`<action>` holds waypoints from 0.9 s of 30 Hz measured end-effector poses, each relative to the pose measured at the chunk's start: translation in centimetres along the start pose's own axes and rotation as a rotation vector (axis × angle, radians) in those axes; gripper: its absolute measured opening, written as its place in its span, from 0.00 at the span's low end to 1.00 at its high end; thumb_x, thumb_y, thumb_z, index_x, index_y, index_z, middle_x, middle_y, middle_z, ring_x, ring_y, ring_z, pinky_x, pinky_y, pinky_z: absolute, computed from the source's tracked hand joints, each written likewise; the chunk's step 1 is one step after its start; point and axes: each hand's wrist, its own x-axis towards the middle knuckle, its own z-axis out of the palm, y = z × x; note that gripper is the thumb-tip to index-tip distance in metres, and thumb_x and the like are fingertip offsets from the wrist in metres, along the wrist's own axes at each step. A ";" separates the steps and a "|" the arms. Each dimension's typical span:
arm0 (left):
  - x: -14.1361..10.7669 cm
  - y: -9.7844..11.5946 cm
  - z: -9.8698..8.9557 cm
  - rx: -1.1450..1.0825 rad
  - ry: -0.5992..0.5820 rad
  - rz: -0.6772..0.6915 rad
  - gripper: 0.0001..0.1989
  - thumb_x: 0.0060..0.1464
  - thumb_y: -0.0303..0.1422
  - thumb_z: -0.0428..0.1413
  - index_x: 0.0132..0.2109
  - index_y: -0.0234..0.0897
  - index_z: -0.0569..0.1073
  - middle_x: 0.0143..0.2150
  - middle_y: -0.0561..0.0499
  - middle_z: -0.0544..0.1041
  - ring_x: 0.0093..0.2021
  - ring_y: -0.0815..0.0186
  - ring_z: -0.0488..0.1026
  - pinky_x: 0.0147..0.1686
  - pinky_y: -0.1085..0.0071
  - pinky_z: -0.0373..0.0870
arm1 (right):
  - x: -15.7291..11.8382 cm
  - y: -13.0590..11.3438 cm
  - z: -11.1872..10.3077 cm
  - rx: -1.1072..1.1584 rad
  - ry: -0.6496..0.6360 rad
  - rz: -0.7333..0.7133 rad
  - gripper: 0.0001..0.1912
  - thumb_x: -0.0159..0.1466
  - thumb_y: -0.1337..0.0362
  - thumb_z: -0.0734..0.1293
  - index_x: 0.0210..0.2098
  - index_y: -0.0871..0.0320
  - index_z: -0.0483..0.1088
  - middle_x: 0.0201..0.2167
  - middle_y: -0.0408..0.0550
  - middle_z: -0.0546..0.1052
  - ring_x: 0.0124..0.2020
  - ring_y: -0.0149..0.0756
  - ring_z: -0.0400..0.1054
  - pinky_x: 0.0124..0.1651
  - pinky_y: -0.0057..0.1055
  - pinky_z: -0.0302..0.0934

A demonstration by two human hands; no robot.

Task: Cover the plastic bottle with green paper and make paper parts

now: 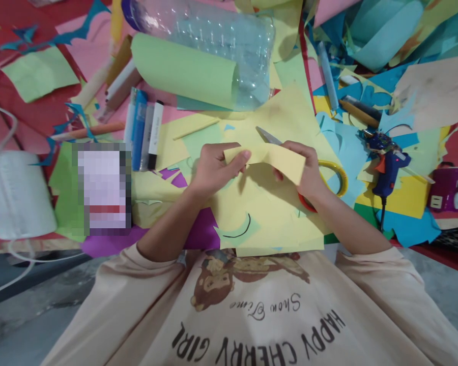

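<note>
A strip of pale yellow paper (286, 158) is stretched between my two hands, bent near its middle. My left hand (219, 166) pinches its left part, thumb on top. On the other end, my right hand (309, 170) has its fingers curled behind the strip, which hides some of them. Scissors (342, 178) with yellow and red handles lie under my right hand, their blade pointing up and left behind the strip. Below both hands are yellow sheets (267, 203) and a cut scrap with a black curved line (238, 229).
Beyond my hands lie a rolled green sheet (187, 71) and a clear plastic bottle (213, 25). Markers (154, 134) and a blurred-out rectangular object (103, 188) are at left, near a white device (17, 195). A blue glue gun (387, 173) with a cord rests at right among paper scraps.
</note>
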 end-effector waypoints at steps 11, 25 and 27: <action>0.2 -0.3 0.0 0.034 -0.018 0.047 0.19 0.55 0.39 0.54 0.19 0.36 0.68 0.16 0.55 0.67 0.18 0.74 0.62 0.21 0.75 0.58 | 0.1 -0.4 0.3 0.030 -0.034 0.005 0.18 0.57 0.46 0.70 0.28 0.53 0.66 0.22 0.37 0.68 0.20 0.24 0.60 0.22 0.26 0.59; 0.4 -0.5 -0.1 -0.062 -0.048 0.105 0.28 0.50 0.46 0.60 0.18 0.35 0.55 0.18 0.57 0.53 0.21 0.76 0.49 0.18 0.74 0.45 | 0.4 0.0 0.3 0.119 -0.098 -0.003 0.09 0.63 0.61 0.68 0.30 0.57 0.66 0.22 0.36 0.67 0.19 0.22 0.62 0.22 0.23 0.60; 0.2 -0.5 -0.3 -0.058 -0.059 0.108 0.27 0.51 0.44 0.60 0.18 0.35 0.56 0.18 0.57 0.54 0.20 0.77 0.49 0.18 0.74 0.46 | 0.4 -0.1 0.4 0.115 -0.109 -0.004 0.08 0.64 0.62 0.67 0.30 0.57 0.66 0.21 0.36 0.67 0.20 0.22 0.63 0.23 0.23 0.60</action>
